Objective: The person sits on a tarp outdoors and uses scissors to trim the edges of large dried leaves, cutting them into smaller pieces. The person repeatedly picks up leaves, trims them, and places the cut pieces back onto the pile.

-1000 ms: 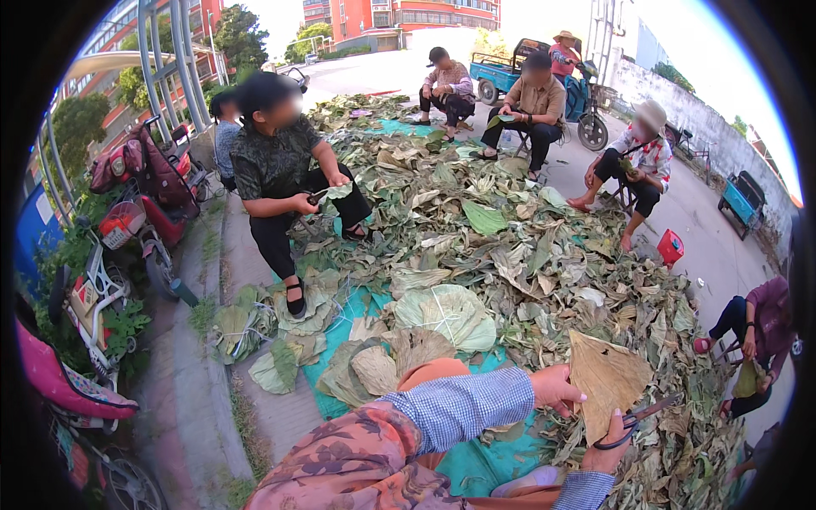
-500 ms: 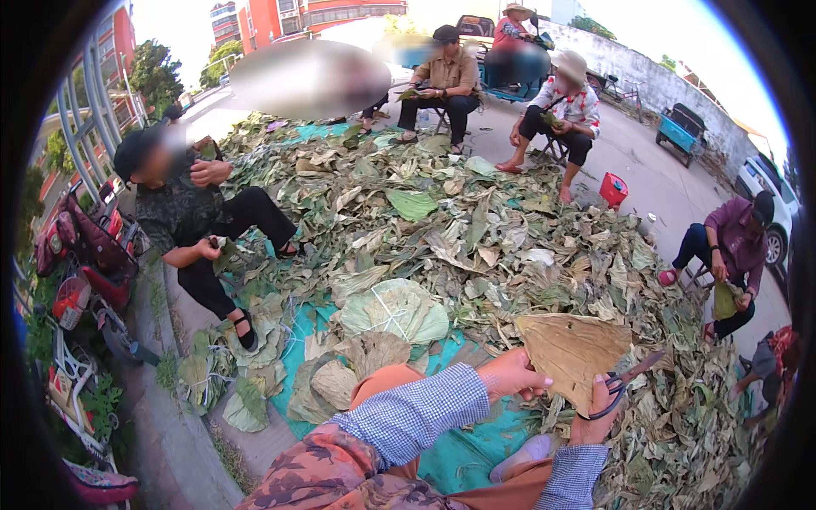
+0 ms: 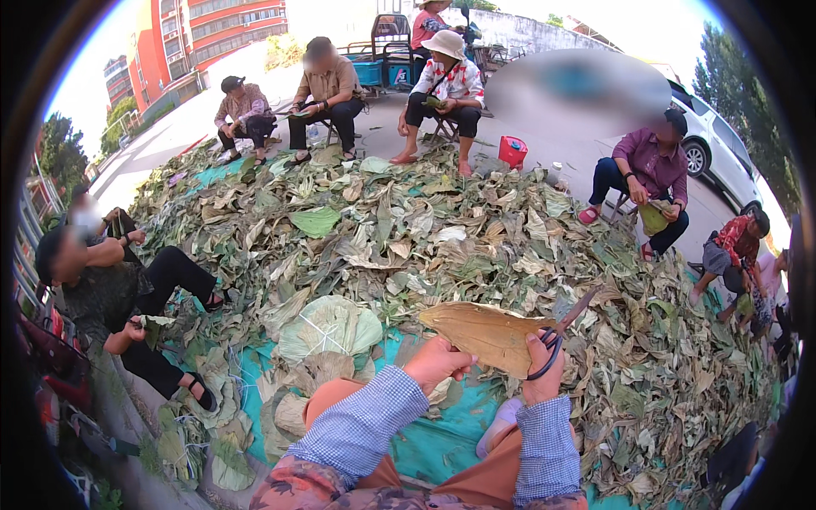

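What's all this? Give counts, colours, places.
Broad dried leaf: one, brown, between both hands
Blue-handled metal scissors: one, dark blades, right hand
Loose dried leaves: uncountable, green-brown, central heap
String-tied leaf bundles: at least two, green, left of hands
Ground sheet: number unclear, teal, under leaves
Plastic bucket: one, red, beyond heap
Cargo vehicle: at least one, blue, top centre
Car: one, white, upper right
Buildings: at least one, red, upper left
Co-workers: at least six, varied clothes, around heap
Left hand: one, blue-checked sleeve, leaf's lower edge
Right hand: one, blue-checked sleeve, around scissors
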The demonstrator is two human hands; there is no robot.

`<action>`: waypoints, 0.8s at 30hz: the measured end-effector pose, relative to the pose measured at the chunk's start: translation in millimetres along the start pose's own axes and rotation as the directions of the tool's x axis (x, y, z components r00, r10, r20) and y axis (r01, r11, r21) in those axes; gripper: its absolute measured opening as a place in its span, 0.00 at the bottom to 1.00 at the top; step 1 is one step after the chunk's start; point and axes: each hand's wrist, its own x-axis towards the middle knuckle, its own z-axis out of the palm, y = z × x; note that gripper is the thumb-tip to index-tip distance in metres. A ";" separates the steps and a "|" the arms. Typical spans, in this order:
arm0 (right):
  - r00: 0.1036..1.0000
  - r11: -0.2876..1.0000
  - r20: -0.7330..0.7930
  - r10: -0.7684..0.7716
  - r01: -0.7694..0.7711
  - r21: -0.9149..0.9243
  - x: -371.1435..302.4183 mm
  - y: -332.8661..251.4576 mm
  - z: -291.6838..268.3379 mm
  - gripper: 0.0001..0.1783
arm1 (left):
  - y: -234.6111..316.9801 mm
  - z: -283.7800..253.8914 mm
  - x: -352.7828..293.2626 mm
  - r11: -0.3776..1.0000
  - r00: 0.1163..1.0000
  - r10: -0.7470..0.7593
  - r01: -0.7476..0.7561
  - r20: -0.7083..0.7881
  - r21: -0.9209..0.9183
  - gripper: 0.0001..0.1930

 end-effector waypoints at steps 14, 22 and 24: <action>0.999 1.000 -0.040 -0.005 0.006 0.025 -1.5 -13.2 2.5 0.12 | -3.0 10.7 0.9 0.991 1.000 0.004 -0.005 -0.010 -0.136 0.08; 0.999 1.000 -0.043 0.010 -0.010 0.007 -1.4 -6.3 -4.4 0.12 | 1.2 13.5 -3.5 0.981 0.999 0.007 -0.016 -0.044 -0.193 0.05; 0.998 0.999 -0.020 0.051 -0.051 0.017 2.7 -1.7 -13.0 0.11 | -1.4 8.0 -0.4 0.974 0.999 -0.009 0.000 -0.040 -0.225 0.05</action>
